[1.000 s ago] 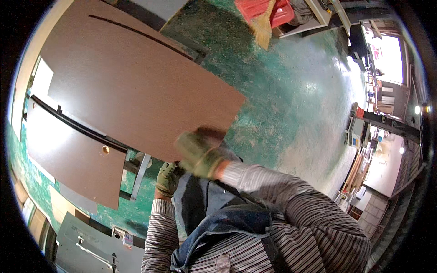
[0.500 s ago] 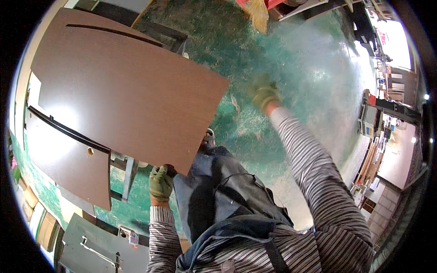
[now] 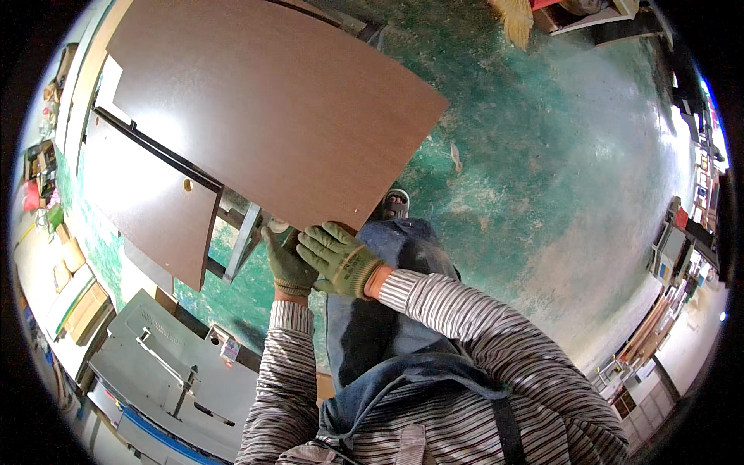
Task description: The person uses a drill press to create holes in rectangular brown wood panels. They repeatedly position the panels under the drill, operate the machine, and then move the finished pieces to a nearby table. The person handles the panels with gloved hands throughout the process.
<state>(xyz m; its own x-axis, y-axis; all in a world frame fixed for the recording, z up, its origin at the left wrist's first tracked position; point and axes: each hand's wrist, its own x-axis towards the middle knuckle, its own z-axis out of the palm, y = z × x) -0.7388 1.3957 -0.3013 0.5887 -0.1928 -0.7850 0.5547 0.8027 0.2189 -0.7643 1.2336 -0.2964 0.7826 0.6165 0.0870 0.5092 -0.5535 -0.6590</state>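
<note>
A large brown board (image 3: 279, 108) lies raised above the floor, its near corner close to my hands. My right hand (image 3: 339, 260), in a green work glove, lies across my left hand at that near edge, fingers stretched out flat. My left hand (image 3: 290, 271), gloved alike, points up beside the edge with its thumb apart. Its other fingers are partly hidden behind the right hand. Neither hand visibly holds anything. Whether the fingertips touch the board, I cannot tell.
A smaller brown board (image 3: 155, 201) with a round hole lies to the left. Grey metal legs (image 3: 246, 242) show under the large board. At lower left stands a grey machine (image 3: 167, 364). My sandalled foot (image 3: 397, 203) rests on the green floor (image 3: 527, 194). A straw broom (image 3: 514, 22) is at the far edge.
My right hand has swung in from the far right over the floor to my left hand. My left hand has loosened beside the board's corner. The view has shifted left.
</note>
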